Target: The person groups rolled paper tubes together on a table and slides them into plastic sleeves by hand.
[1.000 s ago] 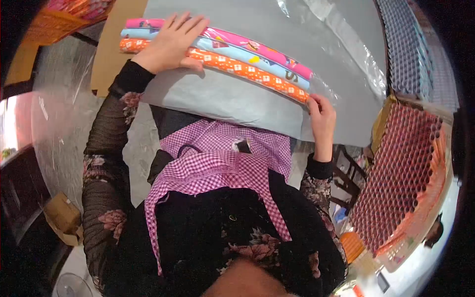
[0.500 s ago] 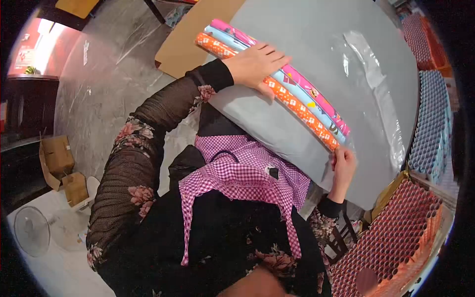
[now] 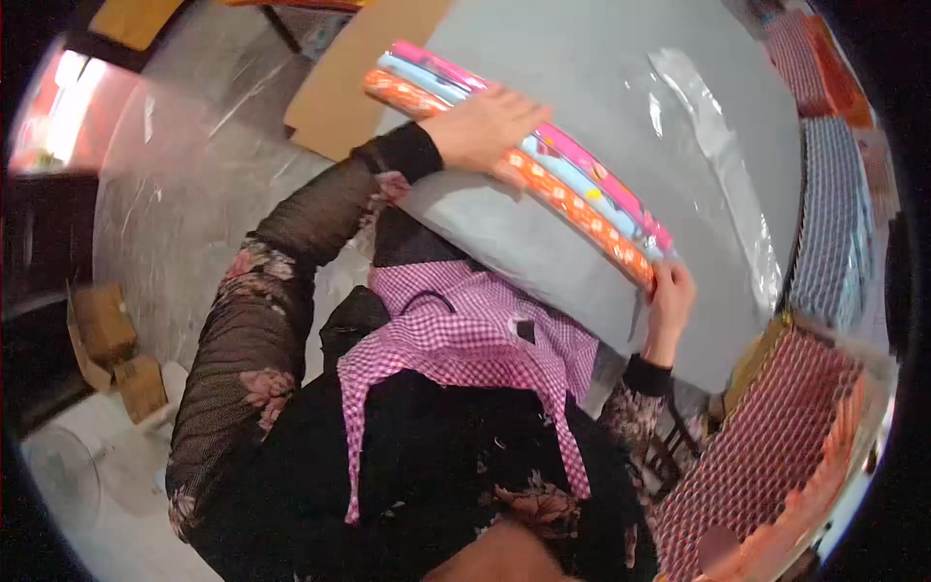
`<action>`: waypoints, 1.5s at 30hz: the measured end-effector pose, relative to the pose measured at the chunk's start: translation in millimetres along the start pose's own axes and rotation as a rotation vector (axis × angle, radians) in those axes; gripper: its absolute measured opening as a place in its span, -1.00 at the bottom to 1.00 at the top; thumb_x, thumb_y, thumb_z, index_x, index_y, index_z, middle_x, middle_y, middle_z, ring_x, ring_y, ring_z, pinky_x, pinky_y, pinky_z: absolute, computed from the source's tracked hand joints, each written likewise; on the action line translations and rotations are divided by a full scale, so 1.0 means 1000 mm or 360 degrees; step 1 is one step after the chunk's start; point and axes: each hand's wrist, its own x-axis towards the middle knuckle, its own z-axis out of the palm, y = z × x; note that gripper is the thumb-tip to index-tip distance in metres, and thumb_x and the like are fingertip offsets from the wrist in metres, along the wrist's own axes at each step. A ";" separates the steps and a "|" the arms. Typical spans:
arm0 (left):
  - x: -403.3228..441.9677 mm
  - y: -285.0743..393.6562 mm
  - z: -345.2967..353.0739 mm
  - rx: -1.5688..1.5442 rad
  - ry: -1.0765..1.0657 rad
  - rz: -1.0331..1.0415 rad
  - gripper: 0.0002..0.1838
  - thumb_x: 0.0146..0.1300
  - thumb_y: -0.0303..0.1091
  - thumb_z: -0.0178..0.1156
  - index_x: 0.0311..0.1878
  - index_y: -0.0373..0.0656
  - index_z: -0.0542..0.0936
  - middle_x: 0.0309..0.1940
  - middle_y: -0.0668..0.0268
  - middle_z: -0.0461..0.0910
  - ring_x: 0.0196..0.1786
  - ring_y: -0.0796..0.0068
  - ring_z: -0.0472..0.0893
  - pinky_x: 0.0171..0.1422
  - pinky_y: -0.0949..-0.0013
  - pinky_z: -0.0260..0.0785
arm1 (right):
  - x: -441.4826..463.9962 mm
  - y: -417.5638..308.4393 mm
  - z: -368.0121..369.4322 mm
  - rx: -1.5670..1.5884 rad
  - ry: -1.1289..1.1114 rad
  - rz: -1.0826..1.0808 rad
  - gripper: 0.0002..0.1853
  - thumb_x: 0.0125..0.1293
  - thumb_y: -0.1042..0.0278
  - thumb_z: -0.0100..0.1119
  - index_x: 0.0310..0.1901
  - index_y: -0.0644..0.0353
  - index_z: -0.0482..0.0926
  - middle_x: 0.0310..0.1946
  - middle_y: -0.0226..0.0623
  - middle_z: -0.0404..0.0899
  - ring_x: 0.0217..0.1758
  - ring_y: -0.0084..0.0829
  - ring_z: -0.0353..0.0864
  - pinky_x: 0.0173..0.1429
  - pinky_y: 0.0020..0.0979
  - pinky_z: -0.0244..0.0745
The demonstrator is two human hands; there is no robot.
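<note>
Three patterned rolls, which look like gift wrap, lie side by side across the grey tabletop [image 3: 582, 58]: an orange roll [image 3: 582, 218], a light blue roll [image 3: 567, 175] and a pink roll [image 3: 606, 175]. A shiny clear film seems to cover them. My left hand [image 3: 490, 128] rests flat across their upper middle, fingers stretched out. At their lower right end, my right hand [image 3: 671, 296] has its thumb and fingers closed on the edge by the orange roll; exactly what is pinched is hidden.
A crumpled clear plastic sleeve [image 3: 722, 175] lies on the table's right side. Brown cardboard [image 3: 354, 82] sits at the table's left. Red-ended rolls [image 3: 756, 436] and blue-ended rolls [image 3: 829, 223] are stacked along the right. Small cardboard boxes [image 3: 107, 325] stand at lower left.
The whole view has shifted slightly left. My left hand stays on the rolls, and my right hand stays at their lower end with its fingers moved slightly.
</note>
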 end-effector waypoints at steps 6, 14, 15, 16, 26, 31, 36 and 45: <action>-0.005 0.000 0.003 0.0179 0.0051 -0.0004 0.10 -0.06 0.36 0.33 0.35 -0.38 0.31 0.26 -0.03 0.43 0.32 0.02 0.40 0.43 0.04 0.17 | 0.000 -0.016 -0.014 0.0063 -0.0221 0.0133 -0.75 0.38 0.31 0.11 -0.40 0.27 0.61 -0.64 -0.42 0.51 -0.64 -0.68 0.40 -0.57 -0.56 0.19; 0.001 -0.005 0.004 0.0217 0.0006 0.0078 0.15 -0.07 0.42 0.27 0.38 -0.39 0.27 0.28 -0.03 0.41 0.34 0.01 0.38 0.46 0.02 0.14 | 0.024 -0.001 -0.004 0.0388 -0.0054 0.0075 -0.75 0.36 0.27 0.18 -0.27 0.33 0.65 -0.59 -0.43 0.55 -0.62 -0.66 0.45 -0.56 -0.56 0.29; 0.000 -0.005 0.004 0.0217 0.0015 0.0076 0.15 -0.07 0.41 0.28 0.38 -0.38 0.27 0.27 -0.03 0.42 0.33 0.02 0.39 0.45 0.03 0.16 | 0.024 -0.004 -0.003 0.0266 -0.0037 0.0131 -0.76 0.35 0.27 0.19 -0.27 0.33 0.65 -0.59 -0.44 0.54 -0.61 -0.66 0.45 -0.55 -0.56 0.29; 0.000 -0.004 0.003 0.0219 0.0025 0.0068 0.15 -0.08 0.40 0.30 0.37 -0.38 0.28 0.26 -0.03 0.43 0.32 0.02 0.40 0.43 0.03 0.17 | 0.026 -0.008 -0.001 0.0143 -0.0025 0.0183 -0.76 0.35 0.27 0.21 -0.27 0.33 0.65 -0.59 -0.45 0.54 -0.60 -0.67 0.45 -0.54 -0.56 0.29; -0.002 0.000 -0.005 -0.0125 0.0022 -0.0037 0.15 -0.26 0.30 0.43 0.29 -0.42 0.34 0.24 0.00 0.41 0.32 0.04 0.39 0.46 0.03 0.15 | 0.019 -0.010 -0.004 0.0124 0.0025 0.0124 -0.68 0.38 0.21 0.20 -0.49 0.18 0.49 -0.63 -0.58 0.32 -0.59 -0.70 0.24 -0.51 -0.54 0.10; -0.008 0.003 -0.007 -0.0062 0.0046 -0.0131 0.14 -0.27 0.31 0.43 0.29 -0.38 0.36 0.17 0.07 0.45 0.30 0.14 0.40 0.49 0.04 0.12 | 0.020 -0.020 -0.006 0.0090 0.0011 0.0256 -0.74 0.35 0.27 0.22 -0.49 0.11 0.45 -0.66 -0.60 0.24 -0.63 -0.72 0.17 -0.54 -0.54 0.04; -0.009 0.006 -0.013 -0.0116 -0.0078 -0.0154 0.14 -0.14 0.29 0.40 0.37 -0.38 0.29 0.27 0.03 0.40 0.42 0.10 0.31 0.56 -0.01 0.00 | 0.032 -0.011 -0.013 0.0271 -0.0048 0.0594 -0.73 0.34 0.28 0.21 -0.51 0.05 0.42 -0.70 -0.58 0.24 -0.72 -0.68 0.16 -0.65 -0.56 -0.01; -0.008 0.004 -0.011 -0.0215 -0.0068 -0.0156 0.10 -0.16 0.21 0.45 0.36 -0.35 0.31 0.27 0.05 0.40 0.41 0.08 0.33 0.56 -0.02 0.01 | 0.033 -0.021 -0.015 0.0363 -0.0165 0.0681 -0.65 0.38 0.27 0.18 -0.57 -0.03 0.32 -0.70 -0.64 0.21 -0.71 -0.74 0.11 -0.63 -0.59 -0.04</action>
